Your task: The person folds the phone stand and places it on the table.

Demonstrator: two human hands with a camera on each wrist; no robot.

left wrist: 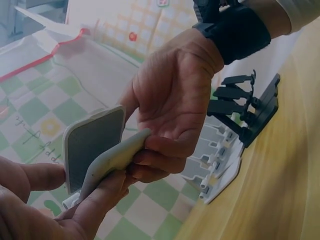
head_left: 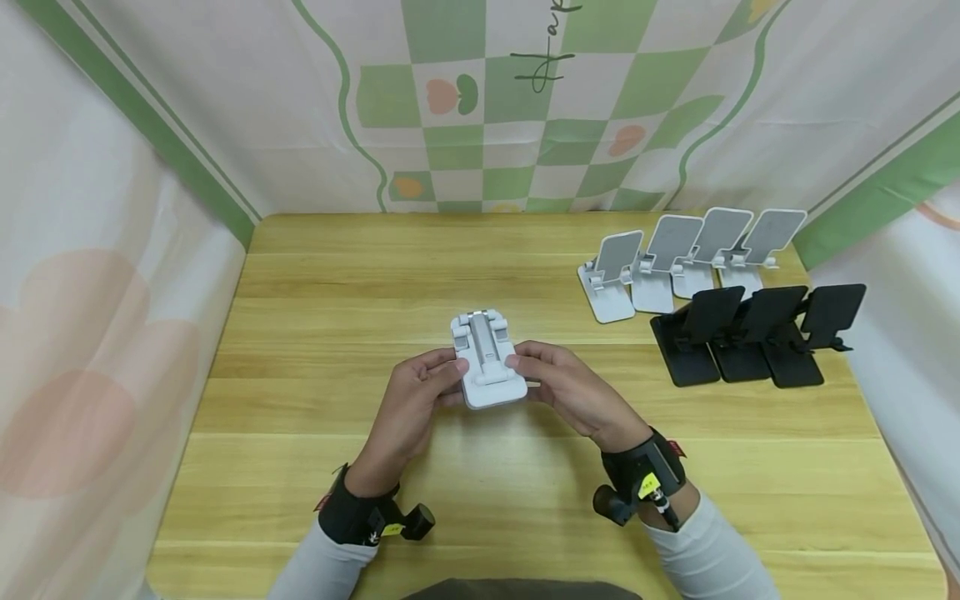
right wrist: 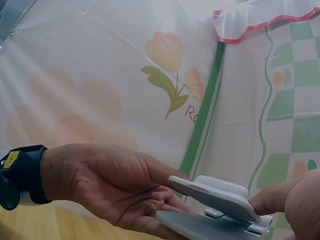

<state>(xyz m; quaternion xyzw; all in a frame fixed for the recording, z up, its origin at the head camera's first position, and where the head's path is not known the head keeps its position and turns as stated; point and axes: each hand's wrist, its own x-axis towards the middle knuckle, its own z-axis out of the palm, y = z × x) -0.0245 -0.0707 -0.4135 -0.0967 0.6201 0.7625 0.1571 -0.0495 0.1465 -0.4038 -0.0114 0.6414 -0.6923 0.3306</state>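
A white folding phone stand (head_left: 491,371) is held between both hands over the middle of the table in the head view. My left hand (head_left: 412,392) grips its left edge, thumb on top and fingers beneath. On the opposite edge my right hand (head_left: 573,387) pinches it in the same way. Seen from the left wrist, the grey-padded plate (left wrist: 95,145) stands partly swung away from the white base (left wrist: 112,160). The right wrist view shows the same gap, with the grey-padded plate (right wrist: 200,225) below the white base (right wrist: 215,192).
Several white phone stands (head_left: 611,296) stand unfolded in a row at the back right of the wooden table (head_left: 337,292). In front of them are three black stands (head_left: 686,354), also unfolded. Patterned curtains (head_left: 517,150) hang at the back and sides.
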